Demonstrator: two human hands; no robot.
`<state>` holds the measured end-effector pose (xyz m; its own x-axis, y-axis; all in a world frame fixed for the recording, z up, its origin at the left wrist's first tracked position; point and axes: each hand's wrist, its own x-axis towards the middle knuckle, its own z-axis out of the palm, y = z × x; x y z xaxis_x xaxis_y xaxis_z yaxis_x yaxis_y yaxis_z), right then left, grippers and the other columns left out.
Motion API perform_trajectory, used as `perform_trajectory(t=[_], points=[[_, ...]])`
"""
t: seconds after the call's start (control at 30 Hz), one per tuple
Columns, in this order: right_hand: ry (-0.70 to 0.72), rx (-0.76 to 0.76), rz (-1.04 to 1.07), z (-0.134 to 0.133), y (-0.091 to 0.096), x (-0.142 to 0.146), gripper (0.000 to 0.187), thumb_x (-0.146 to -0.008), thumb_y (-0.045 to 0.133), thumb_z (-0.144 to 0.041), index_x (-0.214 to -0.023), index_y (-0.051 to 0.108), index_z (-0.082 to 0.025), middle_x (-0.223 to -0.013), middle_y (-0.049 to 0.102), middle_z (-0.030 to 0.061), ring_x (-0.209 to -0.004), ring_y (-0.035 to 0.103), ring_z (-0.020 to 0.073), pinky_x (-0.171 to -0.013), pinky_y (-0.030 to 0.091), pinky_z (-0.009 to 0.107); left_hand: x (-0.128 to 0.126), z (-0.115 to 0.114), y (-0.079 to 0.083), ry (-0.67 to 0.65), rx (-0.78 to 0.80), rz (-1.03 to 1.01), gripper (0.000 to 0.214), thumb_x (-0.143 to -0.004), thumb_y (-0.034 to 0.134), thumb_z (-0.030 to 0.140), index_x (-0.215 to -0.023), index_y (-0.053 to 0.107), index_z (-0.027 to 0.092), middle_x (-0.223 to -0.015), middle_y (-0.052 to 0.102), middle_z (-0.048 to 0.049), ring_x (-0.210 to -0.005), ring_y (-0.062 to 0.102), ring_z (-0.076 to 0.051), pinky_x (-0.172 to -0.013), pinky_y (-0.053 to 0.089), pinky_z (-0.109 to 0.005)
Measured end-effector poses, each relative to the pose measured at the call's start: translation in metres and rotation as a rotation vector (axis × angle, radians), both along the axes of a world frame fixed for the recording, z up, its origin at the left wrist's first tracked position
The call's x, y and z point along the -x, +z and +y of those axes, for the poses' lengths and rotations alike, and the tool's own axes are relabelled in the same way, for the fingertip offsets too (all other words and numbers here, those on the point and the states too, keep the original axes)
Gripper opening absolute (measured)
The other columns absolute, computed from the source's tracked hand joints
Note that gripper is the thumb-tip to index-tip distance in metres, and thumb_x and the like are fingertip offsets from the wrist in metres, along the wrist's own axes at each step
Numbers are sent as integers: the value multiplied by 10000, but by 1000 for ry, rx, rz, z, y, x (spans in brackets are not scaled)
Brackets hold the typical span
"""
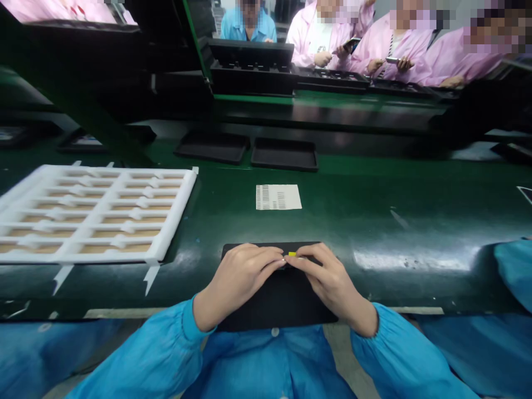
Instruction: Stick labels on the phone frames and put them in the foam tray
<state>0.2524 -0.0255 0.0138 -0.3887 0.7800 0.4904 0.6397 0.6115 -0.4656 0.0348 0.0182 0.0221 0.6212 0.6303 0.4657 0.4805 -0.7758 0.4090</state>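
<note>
We see the left hand [243, 277] and the right hand [330, 277] above a black mat [274, 305], which lies at the near edge of the green table [353, 216]. The fingertips of the two hands come together near the far side of the mat. A small yellow piece [292, 254] shows just beside the right fingertips; they partly cover it, and we cannot tell if the right hand is clamped on it. In the left hand, thumb and forefinger are close together, but what is between them is too small for us to tell. Beyond the mat we find a white card [278, 197] with rows of dark print, and farther two black trays [285, 155] side by side. To the left lies a white rack [173, 213] with many slots. Across the table we see people in pink coats [307, 33], and one in a blue coat [233, 26].
</note>
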Motion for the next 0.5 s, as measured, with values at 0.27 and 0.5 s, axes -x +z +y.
perform_trajectory(t=[0.27,0.5], points=[[12,-20,-7,-2,-2,0,321,-940,503,-59,-1194,640,-201,-1051,637,98,-969,587,200,-822,519,347,18,-11,-9,-56,-224,43,252,-973,506,90,-1188,625,149,-1160,723,-74,-999,704,-187,-826,538,-326],[-258,231,285,86,3,-2,86,-933,571,-251,-932,649,-214,-933,644,46,-887,612,185,-803,504,333,20,46,-12,-119,220,51,254,-981,498,189,-1131,701,221,-1132,732,-35,-1016,699,-169,-847,554,-269]])
